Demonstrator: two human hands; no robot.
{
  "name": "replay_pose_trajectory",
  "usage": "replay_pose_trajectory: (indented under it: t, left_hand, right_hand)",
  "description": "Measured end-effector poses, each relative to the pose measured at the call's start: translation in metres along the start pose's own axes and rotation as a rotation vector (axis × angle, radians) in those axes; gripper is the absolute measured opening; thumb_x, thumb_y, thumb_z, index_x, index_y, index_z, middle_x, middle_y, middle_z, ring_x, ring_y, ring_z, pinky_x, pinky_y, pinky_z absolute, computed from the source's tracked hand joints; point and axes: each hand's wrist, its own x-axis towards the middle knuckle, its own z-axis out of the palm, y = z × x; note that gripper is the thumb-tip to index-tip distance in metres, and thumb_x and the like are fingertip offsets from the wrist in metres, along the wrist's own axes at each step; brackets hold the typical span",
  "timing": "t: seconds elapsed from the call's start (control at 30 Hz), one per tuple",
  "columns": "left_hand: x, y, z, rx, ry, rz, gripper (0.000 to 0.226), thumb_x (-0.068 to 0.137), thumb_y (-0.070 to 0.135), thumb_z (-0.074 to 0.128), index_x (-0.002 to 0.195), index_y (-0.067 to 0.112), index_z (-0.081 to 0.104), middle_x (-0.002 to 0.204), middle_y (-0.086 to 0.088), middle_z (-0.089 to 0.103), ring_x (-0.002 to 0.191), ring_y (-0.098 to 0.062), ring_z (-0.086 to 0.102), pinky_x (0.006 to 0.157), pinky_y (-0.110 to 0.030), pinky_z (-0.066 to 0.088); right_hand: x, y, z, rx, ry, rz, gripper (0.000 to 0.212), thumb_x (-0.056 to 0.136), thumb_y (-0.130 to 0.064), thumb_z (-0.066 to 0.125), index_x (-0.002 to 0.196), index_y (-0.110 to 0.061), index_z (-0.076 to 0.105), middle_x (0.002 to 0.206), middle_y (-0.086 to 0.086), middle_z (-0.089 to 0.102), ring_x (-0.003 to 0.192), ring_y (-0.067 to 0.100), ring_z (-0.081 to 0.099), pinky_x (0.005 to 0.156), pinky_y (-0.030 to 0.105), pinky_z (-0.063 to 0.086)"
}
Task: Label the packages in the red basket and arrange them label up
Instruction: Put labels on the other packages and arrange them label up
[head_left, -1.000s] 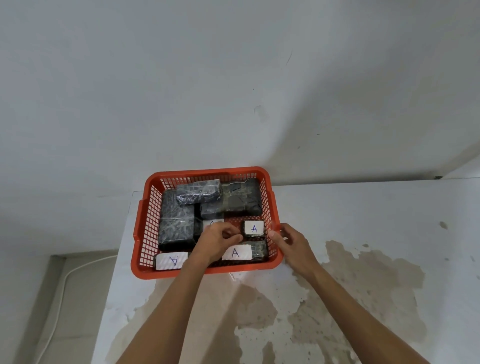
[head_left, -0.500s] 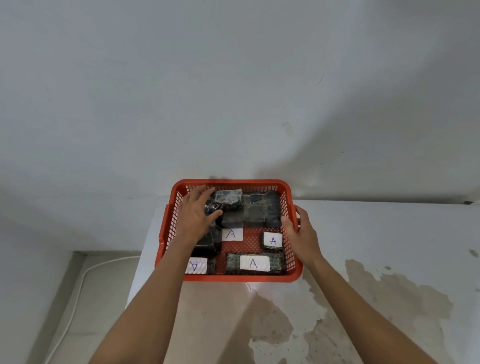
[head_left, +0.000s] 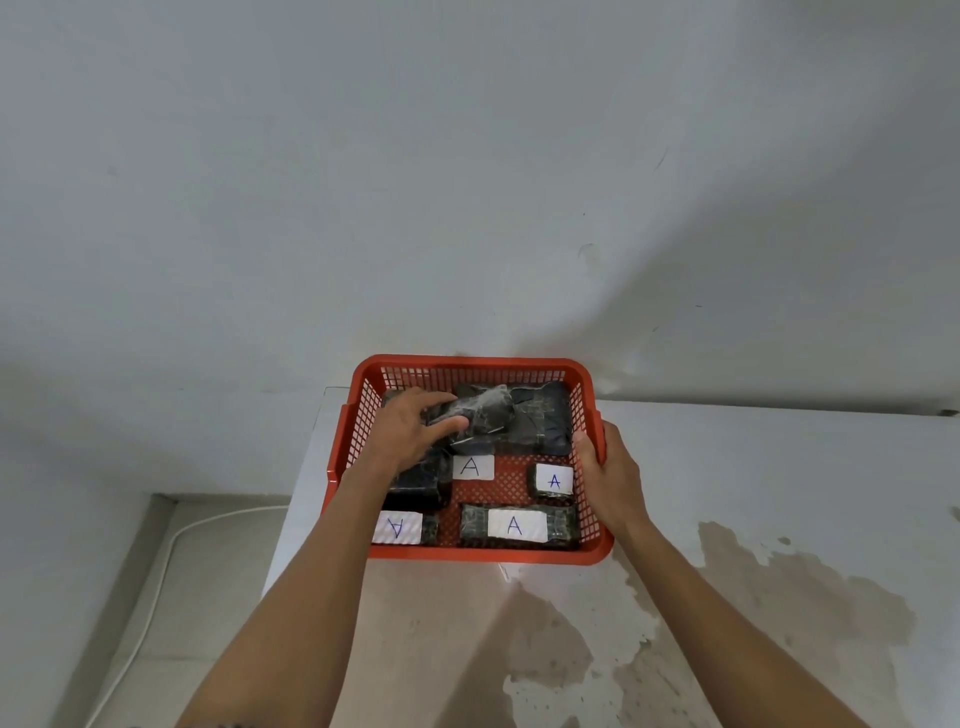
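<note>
The red basket (head_left: 470, 555) stands at the table's far left corner, against the wall. Several dark wrapped packages lie in it. Along the front row sit a long package (head_left: 563, 525) and two small ones (head_left: 553, 482) (head_left: 400, 527), each showing a white label marked A; one more A label (head_left: 471, 466) shows mid-basket. My left hand (head_left: 410, 431) is inside the basket, fingers closed around a plastic-wrapped dark package (head_left: 485, 413) at the back. My right hand (head_left: 605, 467) grips the basket's right rim. A flat dark package (head_left: 545, 421) lies at the back right, no label showing.
The white table top (head_left: 779, 467) has large brownish worn patches near me. A white wall rises right behind the basket. To the left the table ends; a white cable (head_left: 150, 597) runs along the floor below.
My left hand left the front labelled packages, reached to the back of the basket and took hold of the wrapped package there. My right hand slid along the right rim and gripped it.
</note>
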Motion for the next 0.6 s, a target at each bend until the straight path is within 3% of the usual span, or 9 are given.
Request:
replay_pose_trajectory:
  t: [0.1, 0.23, 0.3, 0.4, 0.6]
  left_hand:
    - [-0.001, 0.004, 0.003, -0.036, 0.054, -0.026, 0.052, 0.082, 0.054, 0.062, 0.125, 0.025, 0.058, 0.125, -0.004, 0.05, 0.113, -0.021, 0.053, 0.097, -0.041, 0.049]
    - [-0.002, 0.013, 0.009, -0.049, 0.256, 0.001, 0.027, 0.086, 0.046, 0.061, 0.104, 0.027, 0.054, 0.115, 0.001, 0.05, 0.101, -0.015, 0.056, 0.086, -0.037, 0.055]
    - [-0.003, 0.012, 0.012, -0.03, 0.226, 0.043, 0.026, 0.088, 0.047, 0.058, 0.106, 0.027, 0.059, 0.113, 0.003, 0.051, 0.101, -0.013, 0.054, 0.088, -0.036, 0.053]
    - [-0.007, 0.005, 0.015, -0.011, 0.158, 0.069, 0.045, 0.084, 0.051, 0.062, 0.121, 0.027, 0.058, 0.119, 0.005, 0.053, 0.106, -0.009, 0.05, 0.09, -0.027, 0.046]
    - [-0.009, 0.004, 0.009, -0.141, 0.078, 0.041, 0.046, 0.082, 0.049, 0.064, 0.121, 0.025, 0.064, 0.118, 0.001, 0.062, 0.105, -0.012, 0.057, 0.085, -0.031, 0.055]
  right_hand:
    - [0.0, 0.0, 0.0, 0.002, 0.006, -0.004, 0.046, 0.098, -0.054, 0.042, 0.133, -0.025, 0.045, 0.119, -0.003, 0.063, 0.098, 0.014, 0.065, 0.084, 0.036, 0.056]
    - [0.0, 0.001, 0.001, -0.002, 0.019, 0.007, 0.045, 0.098, -0.055, 0.042, 0.132, -0.026, 0.046, 0.119, -0.001, 0.064, 0.099, 0.016, 0.066, 0.088, 0.043, 0.057]
    - [0.0, 0.001, 0.001, -0.004, 0.023, 0.011, 0.045, 0.098, -0.055, 0.042, 0.132, -0.026, 0.046, 0.119, -0.001, 0.064, 0.099, 0.016, 0.066, 0.088, 0.045, 0.058]
    - [-0.001, 0.002, 0.002, 0.001, 0.029, 0.008, 0.043, 0.098, -0.055, 0.042, 0.129, -0.027, 0.047, 0.116, -0.001, 0.065, 0.098, 0.016, 0.067, 0.087, 0.046, 0.058]
    - [-0.001, 0.001, 0.002, 0.0, 0.033, 0.015, 0.045, 0.097, -0.057, 0.042, 0.13, -0.027, 0.047, 0.117, -0.001, 0.065, 0.097, 0.016, 0.067, 0.086, 0.046, 0.059]
